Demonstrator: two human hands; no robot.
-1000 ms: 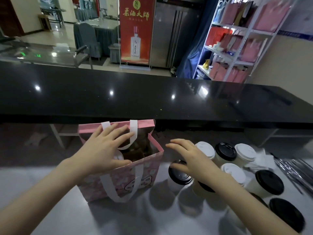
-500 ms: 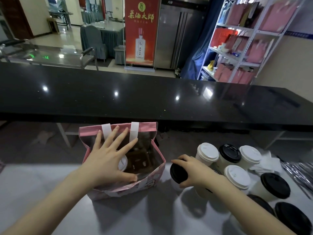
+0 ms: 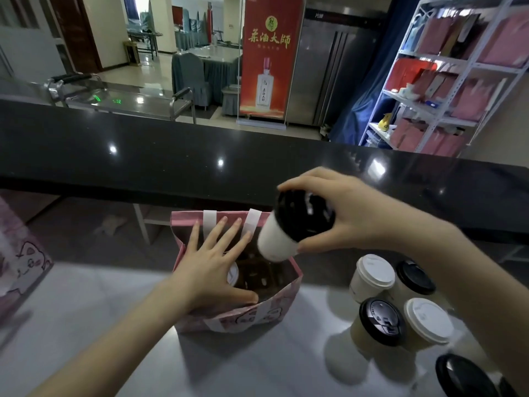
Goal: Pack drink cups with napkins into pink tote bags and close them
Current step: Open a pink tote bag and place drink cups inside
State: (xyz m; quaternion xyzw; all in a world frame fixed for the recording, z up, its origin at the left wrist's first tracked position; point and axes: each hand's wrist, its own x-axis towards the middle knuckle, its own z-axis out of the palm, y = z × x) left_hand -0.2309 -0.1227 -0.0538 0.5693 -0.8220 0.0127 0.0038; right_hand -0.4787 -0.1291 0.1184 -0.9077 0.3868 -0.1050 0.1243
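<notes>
A pink tote bag (image 3: pixel 282 308) with white handles stands open on the white table in front of me. My left hand (image 3: pixel 211 265) lies spread over its mouth, fingers straight, thumb pressing the near rim down. Under that hand a white-lidded cup (image 3: pixel 233 275) shows inside the bag. My right hand (image 3: pixel 346 213) grips a black-lidded cup (image 3: pixel 289 227) by its top, tilted, with its base just above the bag's right side.
Several more cups with white and black lids (image 3: pixel 400 310) stand on the table to the right of the bag. Another pink bag (image 3: pixel 20 253) sits at the left edge. A raised black counter (image 3: pixel 171 156) runs across behind the bag.
My right hand took the black-lidded cup from the group on the table and lifted it up and left over the bag. My left hand stayed on the bag's mouth.
</notes>
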